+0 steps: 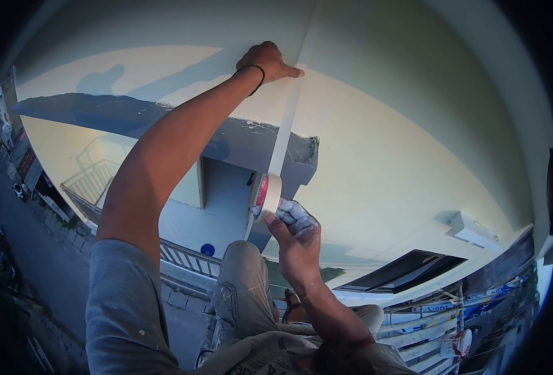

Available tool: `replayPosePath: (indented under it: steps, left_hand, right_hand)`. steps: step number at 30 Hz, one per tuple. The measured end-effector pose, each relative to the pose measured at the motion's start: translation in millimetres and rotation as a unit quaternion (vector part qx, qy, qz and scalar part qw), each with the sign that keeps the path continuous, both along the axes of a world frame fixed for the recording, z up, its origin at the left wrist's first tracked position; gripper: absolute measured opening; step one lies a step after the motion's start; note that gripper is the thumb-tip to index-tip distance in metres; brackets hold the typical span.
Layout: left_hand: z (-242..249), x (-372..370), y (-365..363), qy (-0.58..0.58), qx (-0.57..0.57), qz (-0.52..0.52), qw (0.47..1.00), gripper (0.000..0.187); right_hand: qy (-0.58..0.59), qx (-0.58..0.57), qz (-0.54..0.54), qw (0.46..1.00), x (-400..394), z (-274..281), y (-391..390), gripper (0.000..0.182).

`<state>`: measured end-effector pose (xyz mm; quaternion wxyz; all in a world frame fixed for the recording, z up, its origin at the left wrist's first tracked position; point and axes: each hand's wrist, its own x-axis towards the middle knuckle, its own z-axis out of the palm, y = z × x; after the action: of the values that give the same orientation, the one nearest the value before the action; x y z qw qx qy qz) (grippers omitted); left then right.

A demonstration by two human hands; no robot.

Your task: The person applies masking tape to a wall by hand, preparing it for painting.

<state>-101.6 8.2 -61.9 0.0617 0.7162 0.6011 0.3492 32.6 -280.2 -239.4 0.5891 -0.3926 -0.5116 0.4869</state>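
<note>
My left hand, with a dark band round its wrist, is raised against the pale wall. Its fingers look curled in, and its thumb stretches out to touch a strip of masking tape. The strip runs down the wall, over the edge of a grey ledge, to a roll of masking tape with a red label inside its core. White-smeared fingers of my right hand grip this roll, the thumb on its near side.
Below the ledge are a doorway and a balcony railing. A white box-shaped fixture juts from the wall at right, near a dark window. Wooden slats lie lower right. A street lies far below on the left.
</note>
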Motion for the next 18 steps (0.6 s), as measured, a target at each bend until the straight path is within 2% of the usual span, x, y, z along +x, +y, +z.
replayPosePath:
  steps: [2, 8, 13, 15, 18]
  left_hand:
    - [-7.7, -2.8, -8.0, 0.016, -0.054, -0.023, 0.998, 0.061]
    - [-39.2, -4.5, -13.1, 0.052, -0.091, -0.040, 0.994, 0.058]
    - [-61.0, 0.6, -9.3, 0.061, -0.123, -0.051, 0.989, 0.062]
    - [-73.4, 3.0, -7.8, 0.050, -0.087, -0.045, 0.994, 0.051]
    - [-87.0, 1.7, -3.0, 0.042, -0.079, -0.044, 0.995, 0.049]
  right_hand:
    - [0.007, 0.005, 0.003, 1.000, -0.5, 2.8, 5.0, 0.021]
    - [0.013, 0.011, -0.013, 1.000, 2.5, 16.5, 31.7, 0.023]
    - [0.020, 0.012, -0.048, 0.999, 6.7, 20.7, 57.1, 0.014]
    - [0.027, 0.007, -0.054, 0.998, 9.4, 22.5, 67.9, 0.014]
    - [0.061, 0.003, -0.042, 0.997, 16.5, 21.6, 81.4, 0.017]
